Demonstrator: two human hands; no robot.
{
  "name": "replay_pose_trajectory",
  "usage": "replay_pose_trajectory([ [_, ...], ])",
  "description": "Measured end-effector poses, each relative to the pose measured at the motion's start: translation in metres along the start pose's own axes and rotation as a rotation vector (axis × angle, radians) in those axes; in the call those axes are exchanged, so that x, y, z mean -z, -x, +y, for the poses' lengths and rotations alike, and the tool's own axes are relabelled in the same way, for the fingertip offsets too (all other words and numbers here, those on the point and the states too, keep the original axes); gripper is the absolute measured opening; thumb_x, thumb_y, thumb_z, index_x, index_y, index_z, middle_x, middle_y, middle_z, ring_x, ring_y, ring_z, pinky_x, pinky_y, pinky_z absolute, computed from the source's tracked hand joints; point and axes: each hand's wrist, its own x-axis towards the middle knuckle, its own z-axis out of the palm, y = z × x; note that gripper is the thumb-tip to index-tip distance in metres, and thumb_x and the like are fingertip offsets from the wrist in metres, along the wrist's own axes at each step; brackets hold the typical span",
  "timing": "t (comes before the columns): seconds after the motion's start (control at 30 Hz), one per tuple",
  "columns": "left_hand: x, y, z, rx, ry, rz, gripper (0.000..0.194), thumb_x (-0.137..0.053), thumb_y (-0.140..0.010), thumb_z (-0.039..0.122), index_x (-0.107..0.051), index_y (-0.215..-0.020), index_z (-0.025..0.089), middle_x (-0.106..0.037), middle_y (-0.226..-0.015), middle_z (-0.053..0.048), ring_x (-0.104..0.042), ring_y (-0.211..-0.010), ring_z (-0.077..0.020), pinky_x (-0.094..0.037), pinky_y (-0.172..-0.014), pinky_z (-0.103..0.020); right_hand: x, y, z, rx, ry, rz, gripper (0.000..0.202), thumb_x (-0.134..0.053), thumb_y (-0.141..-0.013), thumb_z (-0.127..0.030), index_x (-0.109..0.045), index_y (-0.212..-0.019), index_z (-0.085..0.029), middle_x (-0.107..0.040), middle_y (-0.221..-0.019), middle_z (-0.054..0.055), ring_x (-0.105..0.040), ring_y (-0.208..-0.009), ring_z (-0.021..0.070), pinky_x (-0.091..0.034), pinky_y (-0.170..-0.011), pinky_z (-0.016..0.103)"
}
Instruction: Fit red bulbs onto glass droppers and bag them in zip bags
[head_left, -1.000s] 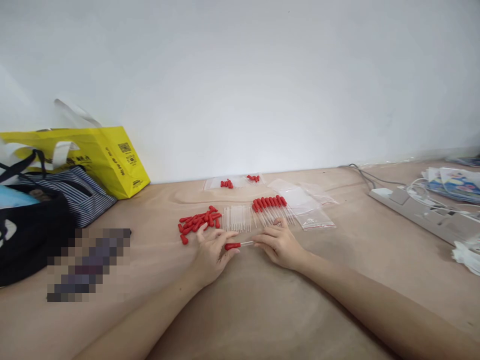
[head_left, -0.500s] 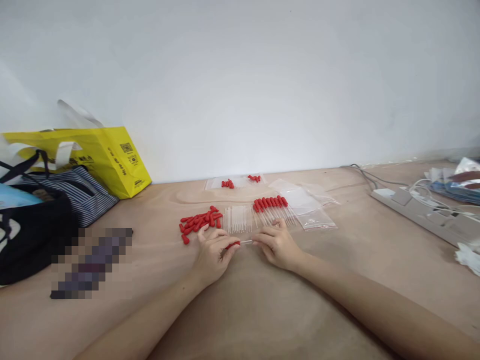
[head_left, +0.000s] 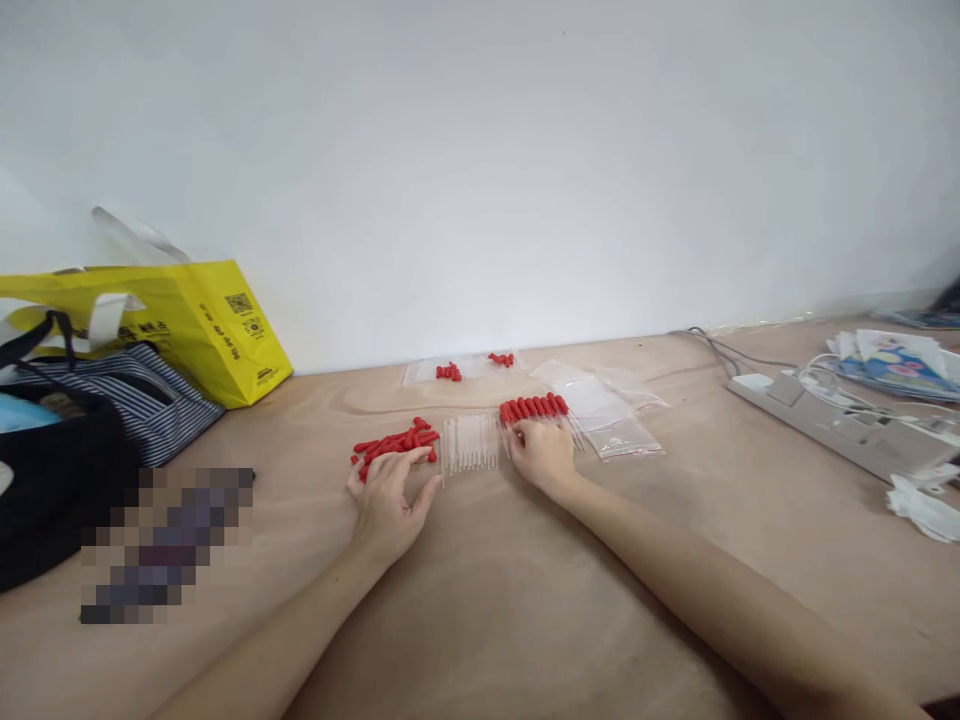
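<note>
My left hand (head_left: pixel 394 500) is at the near edge of a pile of loose red rubber bulbs (head_left: pixel 397 438). Its fingers are spread and bent over the bulbs, with the thumb apart. My right hand (head_left: pixel 546 452) reaches into a row of droppers (head_left: pixel 541 406), clear thin tubes with red bulbs on top. Its fingertips are closed around the dropper at the row's left end, and the hand covers part of the tubes. Between the two hands lies a set of bare clear dropper tubes (head_left: pixel 471 442), side by side.
Behind the droppers lie clear zip bags (head_left: pixel 622 438), and further back more bagged red bulbs (head_left: pixel 448 372). A white power strip (head_left: pixel 825 420) with cables is at right, near picture packets (head_left: pixel 900 360) and a crumpled tissue (head_left: pixel 924 510). A yellow bag (head_left: pixel 217 330) and striped pouch (head_left: pixel 169 385) stand at left.
The hands have parted from the red-bulbed dropper held between them. My right hand has carried it to the row's left end; my left hand has moved left to the loose bulbs and opened.
</note>
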Motion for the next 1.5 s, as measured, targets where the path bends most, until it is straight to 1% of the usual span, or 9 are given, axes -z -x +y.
replay_pose_trajectory([
  [0.17,0.001,-0.002,-0.007,0.021,-0.029,-0.008,0.02,-0.049,-0.076,0.033,-0.057,-0.092,0.024,-0.063,-0.094,-0.003,-0.051,-0.095,-0.0233,-0.023,-0.088,-0.044,-0.011,-0.006,-0.006,0.01,0.049,0.028,0.029,-0.038,-0.081,-0.027,-0.065,-0.075,-0.017,-0.065,-0.075,0.009,-0.055,-0.078,0.0187,-0.022,-0.073,0.033],
  [0.3,-0.001,-0.003,-0.008,0.008,-0.042,0.002,0.017,-0.049,-0.076,0.033,-0.058,-0.089,0.026,-0.063,-0.092,-0.001,-0.051,-0.094,-0.023,-0.021,-0.088,-0.044,-0.009,-0.008,-0.006,-0.004,0.037,0.049,0.027,-0.039,-0.08,-0.029,-0.065,-0.077,-0.019,-0.066,-0.076,0.008,-0.055,-0.08,0.0188,-0.021,-0.075,0.033],
  [0.5,-0.001,-0.003,-0.009,0.066,-0.076,0.018,0.015,-0.049,-0.076,0.033,-0.059,-0.084,0.026,-0.063,-0.093,-0.001,-0.05,-0.094,-0.0224,-0.019,-0.089,-0.044,-0.004,-0.016,-0.012,-0.052,0.088,-0.087,0.032,-0.042,-0.076,-0.038,-0.065,-0.071,-0.016,-0.065,-0.072,0.01,-0.056,-0.075,0.021,-0.021,-0.076,0.036],
  [0.73,0.006,-0.01,-0.016,0.258,-0.232,0.048,0.018,-0.051,-0.073,0.032,-0.058,-0.087,0.024,-0.059,-0.094,-0.004,-0.047,-0.093,-0.0248,-0.022,-0.087,-0.045,-0.001,-0.03,-0.021,-0.133,0.094,-0.226,0.023,-0.045,-0.075,-0.029,-0.063,-0.079,-0.015,-0.065,-0.083,0.012,-0.057,-0.078,0.0213,-0.024,-0.076,0.036],
  [0.97,0.0,-0.014,-0.02,0.197,-0.281,0.056,0.019,-0.051,-0.073,0.04,-0.061,-0.08,0.026,-0.056,-0.098,-0.006,-0.044,-0.096,-0.0259,-0.019,-0.089,-0.047,0.002,-0.04,-0.02,-0.146,0.063,-0.306,0.03,-0.039,-0.08,-0.035,-0.063,-0.08,-0.017,-0.064,-0.084,0.01,-0.057,-0.081,0.0216,-0.027,-0.073,0.036],
  [1.07,-0.004,-0.019,-0.02,0.213,-0.282,0.062,0.021,-0.05,-0.074,0.041,-0.061,-0.083,0.026,-0.056,-0.1,-0.006,-0.043,-0.097,-0.0264,-0.02,-0.089,-0.048,0.003,-0.041,-0.02,-0.154,0.059,-0.32,0.035,-0.036,-0.082,-0.038,-0.063,-0.081,-0.017,-0.064,-0.085,0.01,-0.057,-0.081,0.022,-0.028,-0.075,0.037],
  [1.17,-0.004,-0.03,-0.024,0.267,-0.253,0.027,0.027,-0.047,-0.074,0.046,-0.062,-0.086,0.026,-0.054,-0.104,-0.007,-0.041,-0.101,-0.0286,-0.021,-0.088,-0.051,0.004,-0.041,-0.019,-0.16,0.052,-0.329,0.034,-0.036,-0.082,-0.039,-0.063,-0.081,-0.017,-0.064,-0.086,0.01,-0.057,-0.081,0.0218,-0.028,-0.075,0.037],
  [1.3,-0.005,-0.051,-0.031,0.346,-0.205,-0.069,0.034,-0.044,-0.073,0.053,-0.064,-0.08,0.026,-0.051,-0.109,-0.009,-0.038,-0.105,-0.0324,-0.022,-0.086,-0.054,0.004,-0.041,-0.019,-0.165,0.05,-0.33,0.035,-0.037,-0.082,-0.039,-0.063,-0.082,-0.016,-0.064,-0.086,0.01,-0.056,-0.082,0.022,-0.029,-0.075,0.037],
  [1.5,-0.02,-0.073,-0.046,0.396,-0.22,-0.203,0.037,-0.042,-0.07,0.055,-0.065,-0.071,0.025,-0.052,-0.11,-0.011,-0.039,-0.106,-0.0357,-0.024,-0.084,-0.054,0.003,-0.042,-0.02,-0.161,0.054,-0.321,0.032,-0.039,-0.081,-0.037,-0.063,-0.084,-0.017,-0.063,-0.087,0.01,-0.056,-0.085,0.022,-0.029,-0.077,0.037],
])
